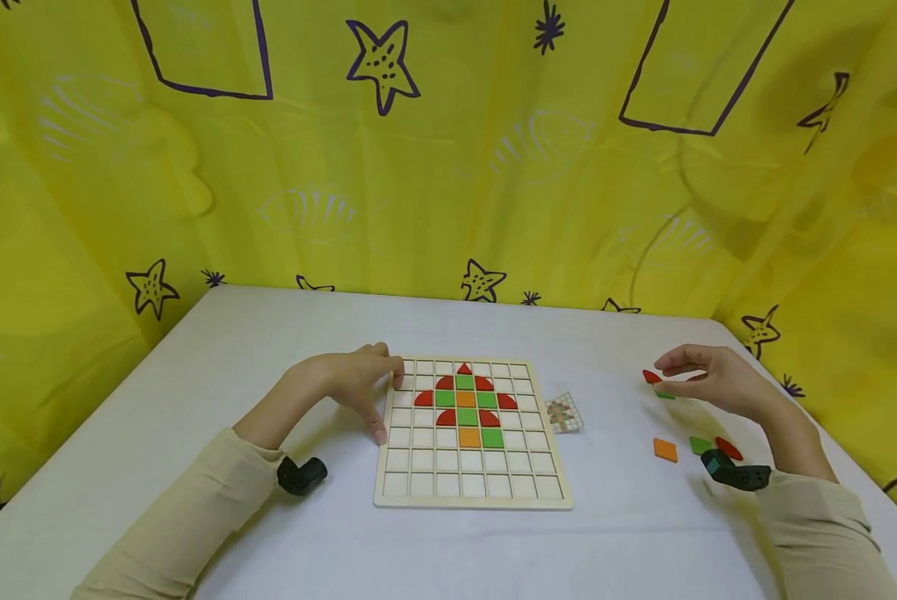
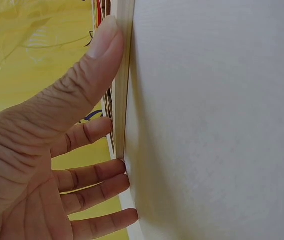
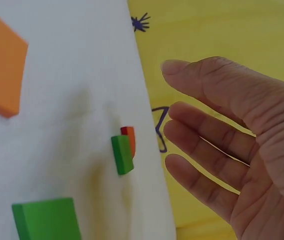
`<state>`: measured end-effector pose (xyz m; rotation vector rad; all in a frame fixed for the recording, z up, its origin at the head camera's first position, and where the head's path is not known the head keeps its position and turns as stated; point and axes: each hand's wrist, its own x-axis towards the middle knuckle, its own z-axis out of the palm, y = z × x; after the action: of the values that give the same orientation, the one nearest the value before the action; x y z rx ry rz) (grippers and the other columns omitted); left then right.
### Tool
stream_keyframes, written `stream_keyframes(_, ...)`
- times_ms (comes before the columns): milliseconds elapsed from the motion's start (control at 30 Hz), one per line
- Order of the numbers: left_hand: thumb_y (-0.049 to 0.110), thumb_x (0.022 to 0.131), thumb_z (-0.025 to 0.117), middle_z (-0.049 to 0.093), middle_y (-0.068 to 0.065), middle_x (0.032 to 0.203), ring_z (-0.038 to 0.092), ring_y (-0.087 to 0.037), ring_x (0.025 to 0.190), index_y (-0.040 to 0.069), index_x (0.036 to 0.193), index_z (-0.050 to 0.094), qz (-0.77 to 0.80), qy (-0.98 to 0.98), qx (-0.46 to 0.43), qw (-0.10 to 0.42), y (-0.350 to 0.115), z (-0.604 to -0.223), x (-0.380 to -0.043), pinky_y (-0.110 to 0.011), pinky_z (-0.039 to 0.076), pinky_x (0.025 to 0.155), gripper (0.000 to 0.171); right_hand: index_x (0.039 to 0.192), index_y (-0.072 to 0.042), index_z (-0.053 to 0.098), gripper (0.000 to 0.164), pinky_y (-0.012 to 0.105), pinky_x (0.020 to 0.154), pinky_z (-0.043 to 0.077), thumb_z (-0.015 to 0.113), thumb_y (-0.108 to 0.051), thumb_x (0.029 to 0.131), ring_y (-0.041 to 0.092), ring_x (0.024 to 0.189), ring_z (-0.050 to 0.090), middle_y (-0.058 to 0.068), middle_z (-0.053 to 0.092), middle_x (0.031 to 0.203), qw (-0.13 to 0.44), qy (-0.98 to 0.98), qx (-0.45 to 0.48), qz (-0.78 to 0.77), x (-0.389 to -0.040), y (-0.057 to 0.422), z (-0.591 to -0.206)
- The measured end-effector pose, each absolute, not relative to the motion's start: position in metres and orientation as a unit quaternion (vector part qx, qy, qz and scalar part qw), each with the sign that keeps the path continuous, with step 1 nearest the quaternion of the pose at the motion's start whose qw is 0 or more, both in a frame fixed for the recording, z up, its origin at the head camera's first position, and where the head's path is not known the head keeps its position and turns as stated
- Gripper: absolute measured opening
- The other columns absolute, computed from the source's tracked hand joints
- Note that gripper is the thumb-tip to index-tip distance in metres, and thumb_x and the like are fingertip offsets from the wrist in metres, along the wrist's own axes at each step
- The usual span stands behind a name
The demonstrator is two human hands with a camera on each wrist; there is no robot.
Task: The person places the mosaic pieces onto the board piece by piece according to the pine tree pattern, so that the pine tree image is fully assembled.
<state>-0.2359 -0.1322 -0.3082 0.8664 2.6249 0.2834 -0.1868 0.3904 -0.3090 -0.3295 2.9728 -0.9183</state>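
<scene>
- Presently, we see the left hand (image 1: 354, 383) at centre left of the frame, fingers and thumb spread along the board's edge, touching it without clamping.
- We find the right hand (image 1: 719, 387) at the right, thumb and fingers apart, holding nothing.
- Near its fingertips we see a curved red piece (image 1: 650, 377) and a small flat green piece (image 1: 666, 396).
- Below that hand we count a flat orange square (image 1: 665, 450), another green piece (image 1: 699, 446) and a rounded red piece (image 1: 729, 448).
- At centre we have the pale wooden grid board (image 1: 518, 462), bearing a pattern of coloured pieces; just right of it lies a small printed pattern card (image 1: 564, 413).
- We judge the step in hand to be choosing a loose piece; the next move calls for pinching one while the board stays steadied.
</scene>
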Motion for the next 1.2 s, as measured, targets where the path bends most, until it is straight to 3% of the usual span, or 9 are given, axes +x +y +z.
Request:
stream_keyframes(400,0.043,0.063,0.097,0.049,-0.006,0.119,0.047,-0.025,0.116,0.019,0.113,0.056,0.101,0.929,0.31,0.177,-0.132,-0.308,-0.236,-0.044,0.048,0.09,0.069,0.117,-0.002,0.068,0.04,0.021,0.078,0.053,0.081,-0.026,0.089,-0.001,0.095,0.058,0.015,0.07,0.115,0.01,0.953,-0.092,-0.287,-0.189,0.406,-0.328)
stream_keyframes(500,0.043,0.063,0.098,0.049,-0.005,0.118,0.047,-0.024,0.115,0.019,0.112,0.056,0.102,0.928,0.311,0.177,-0.131,-0.308,-0.236,-0.044,0.047,0.09,0.068,0.117,-0.001,0.068,0.04,0.02,0.079,0.052,0.081,-0.025,0.089,0.006,0.099,0.061,0.015,0.07,0.115,0.013,0.955,-0.087,-0.284,-0.189,0.409,-0.332)
stream_keyframes(633,0.042,0.063,0.098,0.049,-0.005,0.117,0.047,-0.024,0.115,0.019,0.111,0.056,0.106,0.928,0.311,0.178,-0.131,-0.309,-0.236,-0.044,0.047,0.09,0.067,0.118,-0.001,0.067,0.04,0.018,0.08,0.05,0.081,-0.026,0.09,0.027,0.108,0.063,0.016,0.071,0.117,0.013,0.957,-0.079,-0.279,-0.189,0.41,-0.335)
stream_keyframes(767,0.04,0.063,0.098,0.049,-0.005,0.116,0.047,-0.025,0.114,0.019,0.11,0.056,0.11,0.927,0.31,0.178,-0.131,-0.309,-0.236,-0.044,0.047,0.089,0.067,0.12,-0.001,0.067,0.04,0.025,0.083,0.05,0.08,-0.026,0.091,0.037,0.112,0.061,0.017,0.07,0.118,0.014,0.958,-0.07,-0.278,-0.188,0.41,-0.336)
stream_keyframes(967,0.041,0.062,0.098,0.049,-0.005,0.116,0.047,-0.024,0.114,0.019,0.11,0.056,0.107,0.929,0.305,0.18,-0.131,-0.31,-0.236,-0.044,0.048,0.088,0.067,0.119,0.001,0.066,0.037,0.052,0.091,0.052,0.079,-0.02,0.091,0.036,0.11,0.06,0.019,0.069,0.117,0.014,0.96,-0.065,-0.27,-0.189,0.411,-0.338)
stream_keyframes(1200,0.043,0.062,0.098,0.049,-0.005,0.117,0.047,-0.025,0.113,0.019,0.11,0.056,0.104,0.931,0.3,0.181,-0.132,-0.311,-0.237,-0.044,0.049,0.088,0.068,0.113,-0.002,0.069,0.03,0.041,0.085,0.051,0.08,-0.017,0.089,0.034,0.104,0.062,0.012,0.071,0.108,0.0,0.967,-0.072,-0.246,-0.19,0.408,-0.338)
